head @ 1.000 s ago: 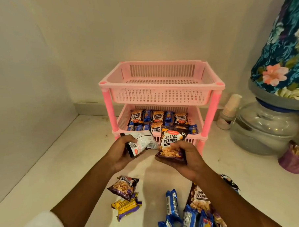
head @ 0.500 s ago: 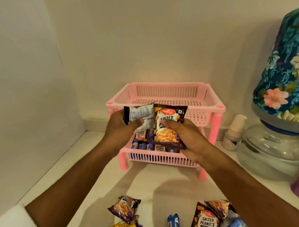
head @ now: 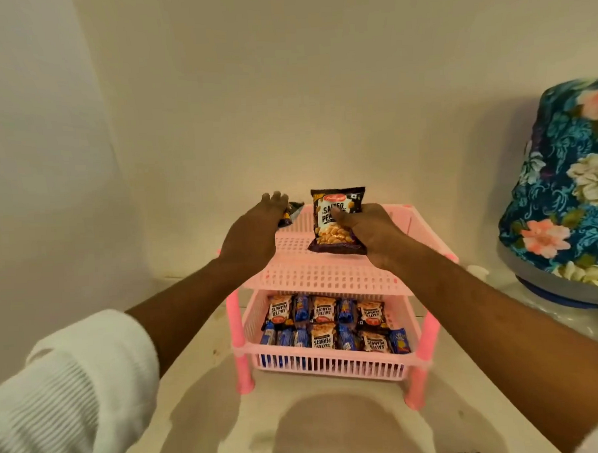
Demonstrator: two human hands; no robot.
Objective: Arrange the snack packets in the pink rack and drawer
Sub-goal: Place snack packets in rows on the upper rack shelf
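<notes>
Overhead, both arms are stretched forward above the pink rack (head: 327,276). A salted peanuts packet (head: 336,221) is pinched upright by the right hand (head: 369,231) over the top tray. At ten o'clock, a dark packet (head: 292,213) is covered by the left hand (head: 253,233), fingers extended; its grip cannot be told. Packets (head: 329,322) are lined in the lower tray.

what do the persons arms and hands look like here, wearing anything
Both hands, left and right, are bare: no gloves, rings or watch show. The forearms are bare too. A white ribbed sleeve is pushed up the left arm; a sliver of white shows at the right edge.
</notes>
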